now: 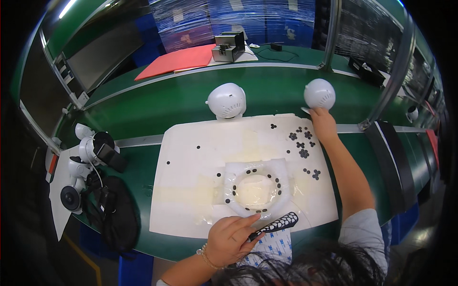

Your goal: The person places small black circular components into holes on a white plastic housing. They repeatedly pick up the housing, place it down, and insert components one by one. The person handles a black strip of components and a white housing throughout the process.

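Observation:
My left hand [230, 240] is closed around a black strip with white rounded spots [281, 223]. Its index finger reaches toward the front rim of a white foam ring [230, 174], where small black pads [279, 192] lie around the round opening. At the back right, my right hand [324, 125] is at the base of a white round-headed device [319, 93]. The fingers cover that base, so the exact grip is partly hidden. A second white round-headed device [227, 101] stands upright at the back middle.
Black pads, some in clusters [304, 153], are scattered on the cream board [186, 186]. White printed sheets [274, 245] lie at the front edge. On the left are more white devices [90, 148] and a black bag [119, 209]. A metal box [228, 47] stands beyond the rail.

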Motion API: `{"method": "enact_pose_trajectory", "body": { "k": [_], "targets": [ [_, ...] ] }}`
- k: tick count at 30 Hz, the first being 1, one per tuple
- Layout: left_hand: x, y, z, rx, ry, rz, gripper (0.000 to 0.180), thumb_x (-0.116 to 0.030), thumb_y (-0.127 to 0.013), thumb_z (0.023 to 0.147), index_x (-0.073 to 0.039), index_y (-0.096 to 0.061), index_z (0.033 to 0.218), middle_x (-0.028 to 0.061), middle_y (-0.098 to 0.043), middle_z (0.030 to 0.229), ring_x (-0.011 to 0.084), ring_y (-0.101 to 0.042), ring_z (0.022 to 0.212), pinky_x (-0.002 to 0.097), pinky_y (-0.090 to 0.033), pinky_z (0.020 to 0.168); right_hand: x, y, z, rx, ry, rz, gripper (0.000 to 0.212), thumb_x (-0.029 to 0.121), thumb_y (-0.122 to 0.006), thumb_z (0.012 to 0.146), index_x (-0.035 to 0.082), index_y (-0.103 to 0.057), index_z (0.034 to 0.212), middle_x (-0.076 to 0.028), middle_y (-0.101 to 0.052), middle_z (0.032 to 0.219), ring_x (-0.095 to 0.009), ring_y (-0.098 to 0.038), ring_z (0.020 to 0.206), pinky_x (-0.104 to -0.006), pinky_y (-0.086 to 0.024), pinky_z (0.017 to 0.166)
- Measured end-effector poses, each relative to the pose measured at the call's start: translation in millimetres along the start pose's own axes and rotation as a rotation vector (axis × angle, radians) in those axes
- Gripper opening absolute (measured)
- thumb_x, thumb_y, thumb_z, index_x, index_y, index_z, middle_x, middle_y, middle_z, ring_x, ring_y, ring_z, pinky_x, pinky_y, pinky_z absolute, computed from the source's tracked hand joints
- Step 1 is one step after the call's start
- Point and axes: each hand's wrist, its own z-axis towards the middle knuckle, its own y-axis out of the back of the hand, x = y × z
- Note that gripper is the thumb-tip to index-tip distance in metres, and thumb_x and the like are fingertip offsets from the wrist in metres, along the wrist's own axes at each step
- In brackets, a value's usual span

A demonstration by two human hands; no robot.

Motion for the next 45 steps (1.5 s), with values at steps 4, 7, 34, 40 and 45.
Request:
{"method": "enact_pose_trajectory", "body": {
  "k": [4, 7, 34, 40, 45],
  "targets": [
    [-5, 2, 0, 0.023, 0.064, -0.029, 0.025, -0.010, -0.075, 0.063, -0.005, -0.060, 0.082, 0.0056, -0.064, 0.099, 0.0203, -0.059, 0.065, 0.0311, -0.046, 0.059, -28, -24, -3, 0.274, -0.173, -0.150, 0.020, 0.004, -0.052, 0.074, 0.005, -0.061, 0.093, -0.009, -0.060, 0.093, -0.028, -0.057, 0.088, -0.0391, -0.047, 0.075],
    [-4, 3, -2, 0.058, 0.067, -0.057, 0.027, -0.013, -0.076, 0.064, -0.006, -0.060, 0.085, 0.0051, -0.065, 0.095, 0.0193, -0.060, 0.064, 0.0298, -0.046, 0.057, 7, -15, 21, 0.482, -0.142, -0.300, 0.017, 0.009, -0.053, 0.075, 0.007, -0.063, 0.089, -0.011, -0.061, 0.089, -0.027, -0.058, 0.090, -0.0382, -0.047, 0.076],
    [-5, 3, 3, 0.067, 0.139, -0.043, 0.032, -0.028, -0.078, 0.062, -0.007, -0.059, 0.078, 0.0024, -0.053, 0.059, 0.0196, -0.053, 0.052, 0.0292, -0.041, 0.047, 139, 118, -2, 0.342, -0.597, 1.674, 0.029, 0.024, -0.054, 0.087, 0.001, -0.047, 0.103, -0.006, -0.060, 0.078, -0.011, -0.059, 0.069, -0.0233, -0.048, 0.057],
    [0, 0, 1, 0.035, 0.167, -0.062, 0.036, -0.035, -0.076, 0.063, -0.007, -0.059, 0.076, 0.0018, -0.047, 0.053, 0.0200, -0.050, 0.048, 0.0292, -0.039, 0.046, 167, 138, -56, 0.654, -0.833, 1.764, 0.028, 0.025, -0.050, 0.090, 0.003, -0.045, 0.105, -0.008, -0.059, 0.086, -0.014, -0.061, 0.076, -0.0279, -0.054, 0.064],
    [-3, 3, 2, 0.034, 0.262, -0.110, 0.037, -0.037, -0.076, 0.063, -0.005, -0.060, 0.074, 0.0034, -0.049, 0.054, 0.0215, -0.051, 0.048, 0.0300, -0.039, 0.047, 156, 141, -57, 0.751, -0.646, 1.424, 0.034, 0.028, -0.057, 0.086, 0.003, -0.046, 0.106, -0.010, -0.059, 0.090, -0.014, -0.060, 0.078, -0.0301, -0.049, 0.063]
  ]
}}
